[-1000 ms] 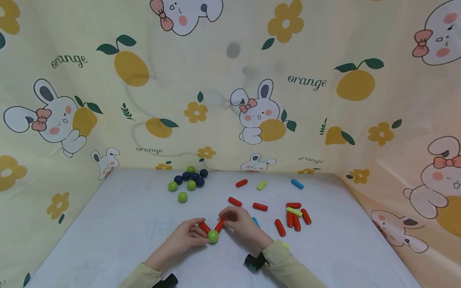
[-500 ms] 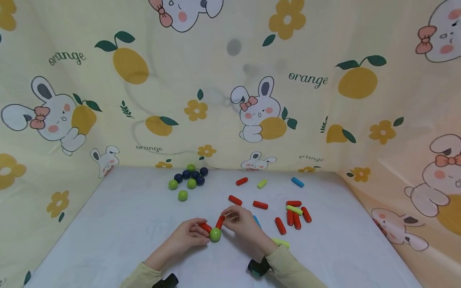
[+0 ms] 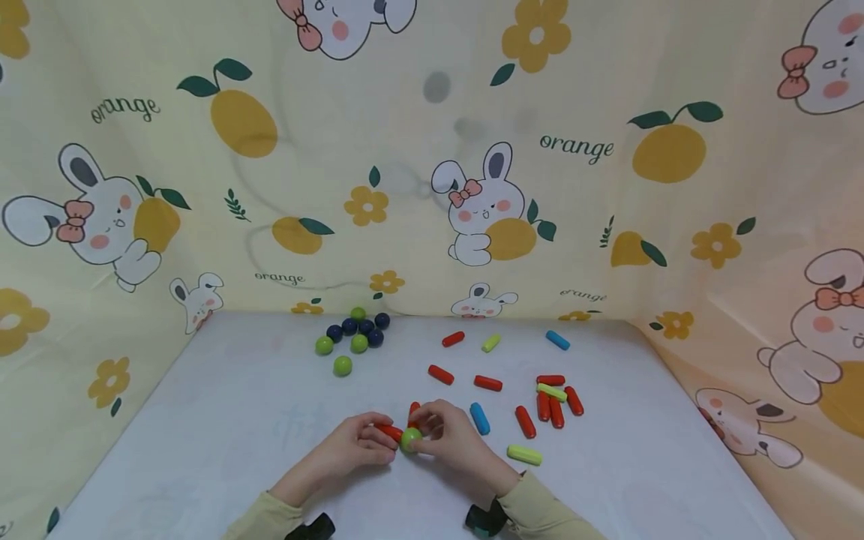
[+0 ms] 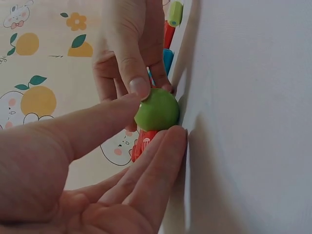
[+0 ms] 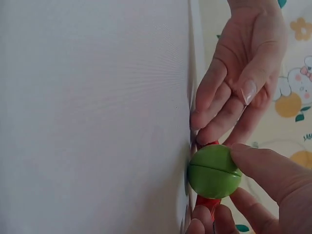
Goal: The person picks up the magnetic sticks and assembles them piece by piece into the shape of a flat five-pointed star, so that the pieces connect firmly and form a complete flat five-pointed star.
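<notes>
My left hand holds a red stick between fingers and thumb, just left of a green ball. The ball has a seam across it in the right wrist view. My right hand pinches that ball, its thumb on the surface. A second red stick rises from the ball's far side beside my right fingers. Both sticks meet the ball, but how they attach is hidden. In the left wrist view, the left fingers lie along the grooved red stick, partly covering it.
Dark blue balls and several green balls gather at the back left. Red sticks lie scattered on the right, with a blue stick and a yellow-green stick near my right hand. A printed cloth hangs behind the white table.
My right hand has shifted from the upright red stick down onto the green ball. The ball has moved slightly right, and the left red stick has tilted flatter.
</notes>
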### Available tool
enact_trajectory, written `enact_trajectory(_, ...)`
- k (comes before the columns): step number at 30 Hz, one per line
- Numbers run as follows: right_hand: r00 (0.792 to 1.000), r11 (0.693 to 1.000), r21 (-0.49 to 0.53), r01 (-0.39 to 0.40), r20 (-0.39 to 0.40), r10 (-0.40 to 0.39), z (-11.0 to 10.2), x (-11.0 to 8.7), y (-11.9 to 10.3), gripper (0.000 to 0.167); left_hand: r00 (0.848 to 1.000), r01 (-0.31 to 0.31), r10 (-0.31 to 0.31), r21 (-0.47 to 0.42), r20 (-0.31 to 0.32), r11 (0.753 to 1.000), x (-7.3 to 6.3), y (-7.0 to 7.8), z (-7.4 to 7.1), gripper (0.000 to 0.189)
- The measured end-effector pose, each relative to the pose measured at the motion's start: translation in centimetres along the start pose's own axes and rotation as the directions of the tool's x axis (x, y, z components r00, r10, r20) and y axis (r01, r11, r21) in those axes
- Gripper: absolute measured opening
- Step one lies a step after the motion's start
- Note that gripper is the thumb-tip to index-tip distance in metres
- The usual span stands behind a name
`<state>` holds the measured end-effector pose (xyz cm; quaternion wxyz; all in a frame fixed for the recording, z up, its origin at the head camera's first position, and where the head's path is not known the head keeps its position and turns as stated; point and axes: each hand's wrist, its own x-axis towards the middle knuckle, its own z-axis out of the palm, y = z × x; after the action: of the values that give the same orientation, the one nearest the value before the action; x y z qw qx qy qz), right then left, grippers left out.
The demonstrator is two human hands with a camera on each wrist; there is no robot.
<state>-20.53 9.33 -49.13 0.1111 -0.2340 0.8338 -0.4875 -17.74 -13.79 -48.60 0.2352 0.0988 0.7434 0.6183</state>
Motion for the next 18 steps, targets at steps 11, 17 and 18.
enact_trajectory(11, 1.000, 0.999, 0.034, -0.031, -0.002, 0.032, -0.9, -0.4, 0.3, 0.029, 0.998, 0.003, -0.003, 0.000, 0.060, 1.000, 0.1, 0.4, 0.1, 0.048)
enact_trajectory(17, 0.999, 0.999, 0.029, -0.024, -0.024, 0.024, -0.4, -0.4, 0.1, 0.027, 0.998, 0.006, -0.006, 0.002, 0.063, 1.000, 0.0, 1.1, -1.2, 0.053)
enact_trajectory(18, 0.999, 0.999, 0.029, -0.029, -0.029, 0.030, -0.3, -0.4, 0.1, 0.026, 0.999, 0.001, -0.001, 0.002, 0.052, 1.000, 0.0, 1.2, -1.6, 0.053)
